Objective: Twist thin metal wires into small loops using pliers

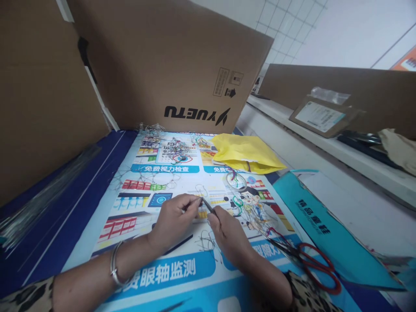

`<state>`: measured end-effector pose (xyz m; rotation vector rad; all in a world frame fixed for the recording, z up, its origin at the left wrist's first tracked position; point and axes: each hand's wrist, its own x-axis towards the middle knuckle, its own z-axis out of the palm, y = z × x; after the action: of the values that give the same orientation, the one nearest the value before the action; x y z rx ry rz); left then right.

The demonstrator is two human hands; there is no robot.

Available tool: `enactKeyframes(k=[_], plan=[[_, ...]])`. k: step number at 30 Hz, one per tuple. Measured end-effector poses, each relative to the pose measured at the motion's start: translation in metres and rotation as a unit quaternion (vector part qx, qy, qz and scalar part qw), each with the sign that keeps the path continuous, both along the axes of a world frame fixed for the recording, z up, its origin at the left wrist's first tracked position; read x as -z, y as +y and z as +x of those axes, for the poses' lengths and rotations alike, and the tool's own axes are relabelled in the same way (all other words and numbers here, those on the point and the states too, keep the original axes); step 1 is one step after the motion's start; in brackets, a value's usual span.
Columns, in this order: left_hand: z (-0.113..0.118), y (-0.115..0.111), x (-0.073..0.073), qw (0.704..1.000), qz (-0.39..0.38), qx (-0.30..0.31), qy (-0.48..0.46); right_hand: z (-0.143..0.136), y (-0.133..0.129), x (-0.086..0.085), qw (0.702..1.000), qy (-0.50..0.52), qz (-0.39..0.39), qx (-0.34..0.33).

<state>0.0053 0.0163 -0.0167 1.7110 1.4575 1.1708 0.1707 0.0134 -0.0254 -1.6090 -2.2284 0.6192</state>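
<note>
While our two hands meet over the printed sheet (182, 186), our right hand (229, 234) has its fingers wrapped around a slim dark tool (209, 206), whose narrow tip reaches the fingertips of our left hand (173, 222). Our left fingers are pressed together in a pinch; whether they grip something small at that tip we cannot tell. The tool slants up and to the left from our right fist, above the middle of the sheet. Just beyond the tip we see a thin wire loop (202, 189), and a loose wire tangle (207, 241) lies between our forearms.

We wear a silvery bracelet (114, 266) on the left wrist. Farther up the sheet, more fine wires (177, 146) are scattered, with a clear ring (236, 182) near the yellow bag (247, 149). Red-handled scissors (320, 268) rest beside our right forearm, next to a teal box (320, 221). To our left, a long bundle of thin strands (42, 199) lies on the blue-covered worktop (48, 260), and a cardboard panel (182, 65) with upside-down lettering stands behind everything.
</note>
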Motion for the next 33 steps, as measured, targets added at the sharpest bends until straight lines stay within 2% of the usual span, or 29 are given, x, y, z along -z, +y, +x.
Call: enactKeyframes(k=[17, 33], plan=[[0.0008, -0.0010, 0.0027, 0.999, -0.028, 0.010, -0.033, -0.0024, -0.0004, 0.0003, 1.000, -0.020, -0.001, 0.008], [0.0013, -0.0004, 0.0045, 0.999, -0.014, 0.011, -0.048, -0.0016, 0.0008, 0.0026, 1.000, -0.015, 0.015, -0.001]])
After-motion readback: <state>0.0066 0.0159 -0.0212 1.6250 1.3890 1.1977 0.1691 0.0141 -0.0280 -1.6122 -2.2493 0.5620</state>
